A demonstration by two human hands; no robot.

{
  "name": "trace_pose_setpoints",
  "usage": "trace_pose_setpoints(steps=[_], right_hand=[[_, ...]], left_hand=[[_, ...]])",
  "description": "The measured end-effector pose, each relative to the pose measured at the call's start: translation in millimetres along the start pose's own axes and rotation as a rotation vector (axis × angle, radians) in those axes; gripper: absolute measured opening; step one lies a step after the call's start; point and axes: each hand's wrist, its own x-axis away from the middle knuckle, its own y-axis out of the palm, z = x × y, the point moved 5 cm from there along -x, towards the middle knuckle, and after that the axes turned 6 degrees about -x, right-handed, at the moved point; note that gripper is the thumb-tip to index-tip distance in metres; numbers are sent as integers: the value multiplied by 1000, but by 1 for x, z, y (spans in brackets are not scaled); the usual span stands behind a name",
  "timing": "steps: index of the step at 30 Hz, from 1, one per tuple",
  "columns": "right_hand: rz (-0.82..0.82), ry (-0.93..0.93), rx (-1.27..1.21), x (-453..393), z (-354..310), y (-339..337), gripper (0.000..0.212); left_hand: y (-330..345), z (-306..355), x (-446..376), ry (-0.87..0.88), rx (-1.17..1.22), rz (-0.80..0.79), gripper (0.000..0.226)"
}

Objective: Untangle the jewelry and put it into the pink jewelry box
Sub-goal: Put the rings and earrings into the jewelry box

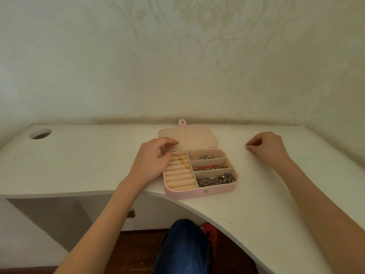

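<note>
The pink jewelry box [199, 193] lies open on the white desk, its lid [187, 138] folded back toward the wall. A gold chain with a pointed pendant [182, 160] lies across the ring rolls on the box's left side. My left hand [152, 158] pinches the chain's upper end at the box's left edge. Silver rings [206, 157] sit in the top right compartment, a red-and-gold piece [210, 166] in the middle one, and tangled silver chains [216, 180] in the bottom one. My right hand [265, 146] rests on the desk to the right of the box, fingers loosely curled, holding nothing.
The white desk [88, 165] has a curved front edge and a round cable hole [40, 134] at its far left. A patterned wall stands close behind the box. My knee in blue jeans [183, 246] shows under the desk.
</note>
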Motion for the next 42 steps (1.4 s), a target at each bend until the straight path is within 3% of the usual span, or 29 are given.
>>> trace_pose_setpoints(steps=[3,5,8,11,18,26,33,37,42], right_hand=[[0,-9,-48,2,-1,-1,4],[-26,17,-224,5,-6,-3,6],[-154,24,-546,14,-30,-7,9],[-282,5,-638,28,-62,-9,8],[-486,8,-794,61,-108,2,10],[-533,37,-1005,75,-125,12,11],[-544,116,-1143,85,-115,22,27],[-540,86,-1068,91,-114,25,24],[-574,58,-1072,96,-118,24,17]], left_hand=[[0,2,0,-5,16,0,37],[-2,5,2,-23,37,18,37],[-7,21,4,-38,86,76,32],[-8,48,0,-22,202,103,25],[26,88,-9,-165,521,-245,38],[22,82,2,-272,732,-165,33],[1,78,-1,-208,576,-115,23],[-13,82,-5,-90,364,-81,19],[-24,88,-8,-33,278,-104,18]])
